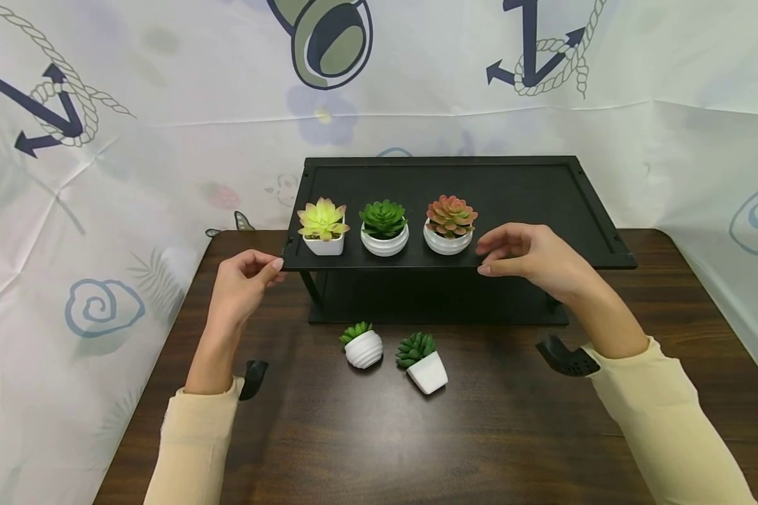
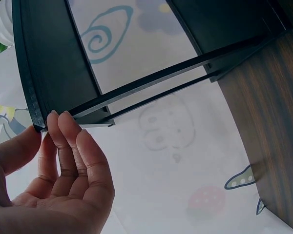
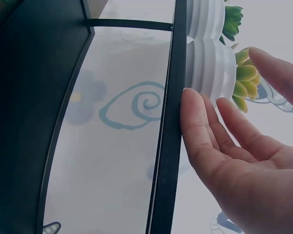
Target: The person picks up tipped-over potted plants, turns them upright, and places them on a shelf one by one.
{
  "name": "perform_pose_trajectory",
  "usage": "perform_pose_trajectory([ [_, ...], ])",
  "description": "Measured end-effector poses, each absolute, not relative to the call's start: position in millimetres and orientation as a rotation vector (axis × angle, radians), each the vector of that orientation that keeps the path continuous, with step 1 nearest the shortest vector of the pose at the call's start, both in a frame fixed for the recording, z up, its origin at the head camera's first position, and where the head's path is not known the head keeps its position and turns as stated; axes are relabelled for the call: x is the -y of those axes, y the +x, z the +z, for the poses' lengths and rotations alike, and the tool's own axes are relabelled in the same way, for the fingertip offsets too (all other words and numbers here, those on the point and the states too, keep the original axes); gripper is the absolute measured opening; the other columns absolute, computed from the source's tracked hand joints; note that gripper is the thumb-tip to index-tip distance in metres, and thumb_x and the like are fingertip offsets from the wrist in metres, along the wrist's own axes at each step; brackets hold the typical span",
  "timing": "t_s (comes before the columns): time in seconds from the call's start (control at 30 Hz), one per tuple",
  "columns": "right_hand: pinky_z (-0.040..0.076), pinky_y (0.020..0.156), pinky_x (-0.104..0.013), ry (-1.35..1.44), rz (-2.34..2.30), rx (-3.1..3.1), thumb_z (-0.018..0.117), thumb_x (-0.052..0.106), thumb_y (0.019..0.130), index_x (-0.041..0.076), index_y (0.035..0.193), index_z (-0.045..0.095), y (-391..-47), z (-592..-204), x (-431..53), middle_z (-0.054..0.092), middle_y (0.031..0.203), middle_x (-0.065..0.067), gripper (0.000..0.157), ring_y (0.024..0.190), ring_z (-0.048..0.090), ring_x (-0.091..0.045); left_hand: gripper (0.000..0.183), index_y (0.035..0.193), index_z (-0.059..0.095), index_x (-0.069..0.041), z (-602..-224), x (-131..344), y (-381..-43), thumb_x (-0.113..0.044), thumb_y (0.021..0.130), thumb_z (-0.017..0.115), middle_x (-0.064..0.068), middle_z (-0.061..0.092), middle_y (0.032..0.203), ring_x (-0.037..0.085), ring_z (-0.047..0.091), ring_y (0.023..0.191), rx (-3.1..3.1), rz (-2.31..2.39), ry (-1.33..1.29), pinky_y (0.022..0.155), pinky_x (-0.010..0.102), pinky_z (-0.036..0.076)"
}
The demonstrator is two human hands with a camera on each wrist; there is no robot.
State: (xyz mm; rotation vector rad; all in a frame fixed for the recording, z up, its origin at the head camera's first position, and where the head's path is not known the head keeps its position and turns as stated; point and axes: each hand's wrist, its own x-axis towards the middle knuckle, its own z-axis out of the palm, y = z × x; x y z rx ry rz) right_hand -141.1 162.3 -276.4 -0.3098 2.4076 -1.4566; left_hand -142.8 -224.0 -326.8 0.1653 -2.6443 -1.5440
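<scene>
A black two-tier shelf (image 1: pixel 530 210) stands on the table. My left hand (image 1: pixel 243 284) pinches its front left top corner; in the left wrist view the thumb (image 2: pixel 22 148) is at the edge with fingertips close beside it. Along the top's front stand three potted succulents: a yellow-green one (image 1: pixel 324 226) in a square white pot, a green one (image 1: pixel 384 228) and a reddish one (image 1: pixel 450 224) in round white pots. My right hand (image 1: pixel 537 256) is just right of the reddish one, fingers loosely bent and holding nothing, fingertips right at the shelf's front edge.
Before the shelf, two more succulents lie tipped over on the dark wood table (image 1: pixel 328 442): one in a round ribbed white pot (image 1: pixel 363 349), one in a square white pot (image 1: pixel 428 373). A patterned white cloth (image 1: pixel 183 140) hangs behind the table.
</scene>
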Motion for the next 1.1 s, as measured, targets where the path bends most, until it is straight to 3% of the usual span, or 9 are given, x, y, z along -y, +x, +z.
perform_pose_trajectory([
  [0.5,0.049,0.078,-0.027,-0.415,-1.560,-2.288,0.068,0.008,0.082,-0.006,0.116,0.052,-124.1,-291.9,-162.9,0.056,0.108,-0.015,0.040,0.092,0.059,-0.020,0.026,0.101,0.061,0.006,-327.0,223.9,-143.0,-0.018,0.092,0.056,0.016,0.062,0.088,0.007,0.059,0.071,2.646,-1.525,0.147,0.065,0.017,0.046],
  [1.1,0.050,0.076,-0.028,-0.383,-1.620,-2.135,0.069,0.007,0.080,-0.008,0.113,0.053,-110.6,-339.6,-149.7,0.057,0.105,-0.016,0.039,0.091,0.058,-0.025,0.024,0.101,0.060,0.006,-325.3,223.5,-141.7,-0.015,0.091,0.057,0.016,0.061,0.091,0.004,0.059,0.070,2.640,-1.562,0.160,0.066,0.017,0.048],
])
